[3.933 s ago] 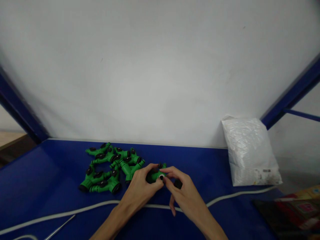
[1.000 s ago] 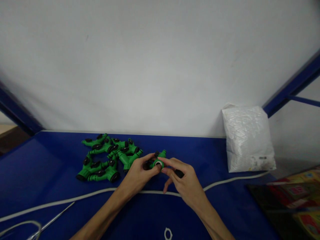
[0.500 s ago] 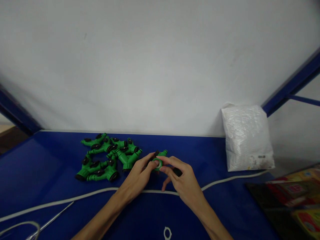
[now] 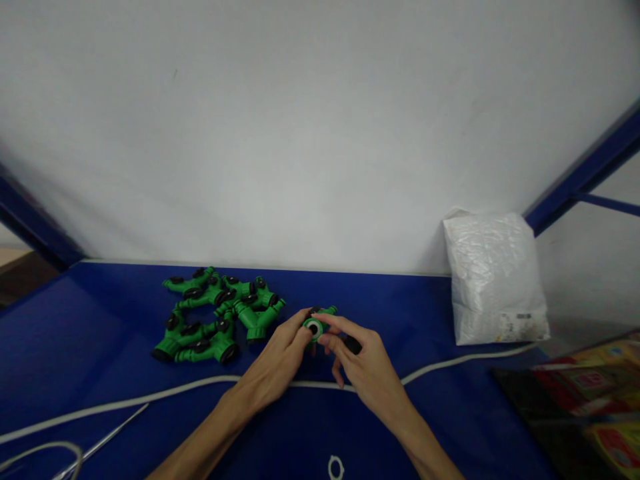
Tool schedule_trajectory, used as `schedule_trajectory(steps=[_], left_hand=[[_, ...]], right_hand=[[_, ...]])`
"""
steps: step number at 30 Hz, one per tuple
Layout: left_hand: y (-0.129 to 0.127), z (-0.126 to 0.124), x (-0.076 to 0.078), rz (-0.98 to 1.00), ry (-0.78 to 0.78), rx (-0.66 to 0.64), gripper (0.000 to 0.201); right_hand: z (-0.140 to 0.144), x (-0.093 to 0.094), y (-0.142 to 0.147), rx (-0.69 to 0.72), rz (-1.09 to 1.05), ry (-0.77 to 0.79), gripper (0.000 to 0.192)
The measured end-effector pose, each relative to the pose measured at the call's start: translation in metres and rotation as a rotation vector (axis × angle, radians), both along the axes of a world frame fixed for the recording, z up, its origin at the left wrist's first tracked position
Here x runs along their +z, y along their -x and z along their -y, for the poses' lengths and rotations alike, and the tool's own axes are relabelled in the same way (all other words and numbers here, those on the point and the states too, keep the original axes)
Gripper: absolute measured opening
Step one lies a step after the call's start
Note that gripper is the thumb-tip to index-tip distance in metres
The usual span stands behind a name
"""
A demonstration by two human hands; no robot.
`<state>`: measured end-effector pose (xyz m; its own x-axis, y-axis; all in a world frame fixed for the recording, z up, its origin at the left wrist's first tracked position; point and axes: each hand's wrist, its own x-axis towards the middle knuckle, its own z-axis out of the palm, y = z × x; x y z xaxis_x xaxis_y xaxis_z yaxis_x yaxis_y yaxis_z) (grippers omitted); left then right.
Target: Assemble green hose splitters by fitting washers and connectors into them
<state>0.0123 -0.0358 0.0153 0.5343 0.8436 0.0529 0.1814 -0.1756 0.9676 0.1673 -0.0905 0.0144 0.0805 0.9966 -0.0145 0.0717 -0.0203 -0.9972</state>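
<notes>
Between my two hands is a green hose splitter point(image 4: 327, 311), its round open end with a white ring point(image 4: 314, 329) facing me. My left hand point(image 4: 286, 343) grips it from the left, thumb at the rim of that opening. My right hand point(image 4: 363, 357) holds the right side of the rim between thumb and index finger, the other fingers curled below. A black piece point(image 4: 353, 345) shows by the right palm; I cannot tell what it is. Left of my hands lies a pile of green splitters with black knobs point(image 4: 213, 347). A loose white ring point(image 4: 335, 468) lies at the table's near edge.
A white cable point(image 4: 200, 381) runs across the blue table point(image 4: 395, 300) and passes under my wrists. A thin metal rod point(image 4: 113, 433) and a cable loop point(image 4: 70, 445) lie at front left. A white plastic package point(image 4: 495, 280) stands at back right; colourful packets point(image 4: 590, 380) are at far right.
My left thumb has moved off the middle of the splitter's opening to its lower left rim, so the dark hole inside the white ring now shows. The right hand has barely shifted.
</notes>
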Motion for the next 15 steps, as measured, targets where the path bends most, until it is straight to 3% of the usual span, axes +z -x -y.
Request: schedule_trajectory(steps=[4,10,15], left_hand=[[-0.001,-0.002,-0.003,-0.022,0.031,0.015,0.034],[-0.005,-0.006,-0.003,-0.047,0.118,0.059,0.055],[-0.003,-0.008,-0.01,0.016,0.16,0.047,0.06]], right_hand=[[0.0,-0.001,-0.004,-0.062,0.08,-0.032,0.033],[-0.006,-0.011,-0.013,-0.113,-0.224,-0.102,0.025],[-0.006,-0.008,-0.018,-0.077,-0.104,-0.145,0.023]])
